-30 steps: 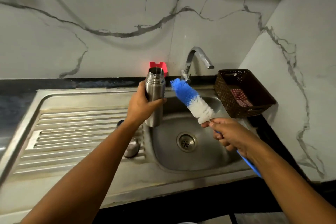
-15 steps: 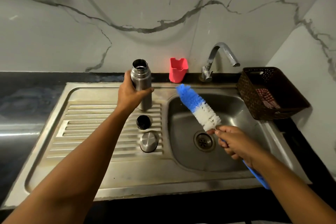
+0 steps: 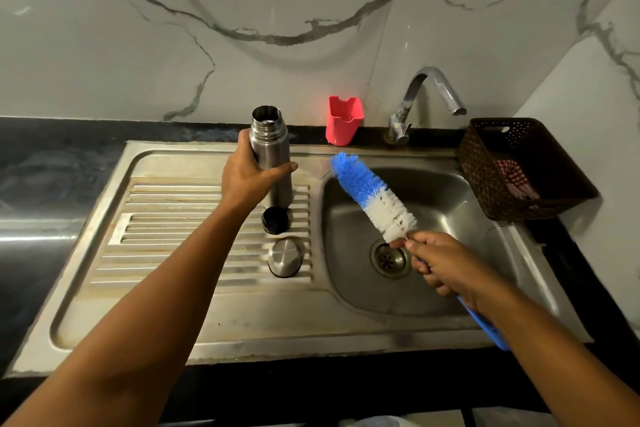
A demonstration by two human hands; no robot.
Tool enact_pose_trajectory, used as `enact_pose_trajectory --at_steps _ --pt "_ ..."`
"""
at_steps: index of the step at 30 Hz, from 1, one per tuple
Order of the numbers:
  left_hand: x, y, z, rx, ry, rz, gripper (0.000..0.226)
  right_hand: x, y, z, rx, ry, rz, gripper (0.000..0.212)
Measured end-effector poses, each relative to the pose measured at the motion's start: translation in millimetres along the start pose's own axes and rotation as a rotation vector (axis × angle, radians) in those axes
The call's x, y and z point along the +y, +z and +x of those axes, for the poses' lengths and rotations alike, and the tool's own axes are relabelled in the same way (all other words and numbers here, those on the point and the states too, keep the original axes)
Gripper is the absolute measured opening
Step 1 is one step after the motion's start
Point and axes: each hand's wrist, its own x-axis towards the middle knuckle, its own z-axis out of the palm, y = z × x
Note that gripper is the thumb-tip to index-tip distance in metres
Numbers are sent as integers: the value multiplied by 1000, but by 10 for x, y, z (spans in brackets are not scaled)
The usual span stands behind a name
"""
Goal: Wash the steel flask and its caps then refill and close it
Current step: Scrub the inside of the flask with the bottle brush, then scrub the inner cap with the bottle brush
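Now the steel flask [image 3: 272, 156] is upright with its mouth open, inside the left hand [image 3: 247, 177], whose fingers and thumb are curled around the middle of the body. Its base is at the ridged drainboard [image 3: 173, 218]; I cannot tell if it already rests there.

The flask looks rigid and smooth, probably slippery when wet and not very heavy if it is empty. I think the middle of the body is the good place to hold it, so the threaded neck stays free for the brush.

Just below this hand lie the black inner cap [image 3: 275, 220] and, nearer to the person, the steel outer cap [image 3: 285, 257], both apart from the flask.

The right hand [image 3: 446, 263] grips the handle of the bottle brush [image 3: 374, 198] just under the bristles, over the sink basin [image 3: 433, 302]; the brush tip points towards the flask but is not touching it.

Between the two hands is open room. Beyond the right hand the tap [image 3: 429, 94] and the brown basket [image 3: 519, 163] limit the movement, and a red holder [image 3: 344, 123] stands behind the brush tip.
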Motion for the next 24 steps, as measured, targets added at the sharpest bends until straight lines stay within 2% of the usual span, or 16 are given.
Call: enact_pose_trajectory --at_steps 5,9,13,15,18,24 --pt "48 0 -86 -8 0 1 82 4 38 4 -11 -6 -6 28" --pt "7 -15 -169 -32 -51 -1 91 -18 74 -5 -21 -19 -10 28" --pt "-114 -54 -310 -98 -208 78 111 -43 105 -11 -27 -29 -16 28" --pt "-183 -42 -433 -169 -314 199 115 -45 124 -4 -27 -30 -23 28" --pt "-330 19 -588 -249 -377 357 101 -28 175 7 -41 -28 -21 28" --pt "-299 -9 -623 -194 -369 416 60 10 249 -22 -63 -13 -24 29"
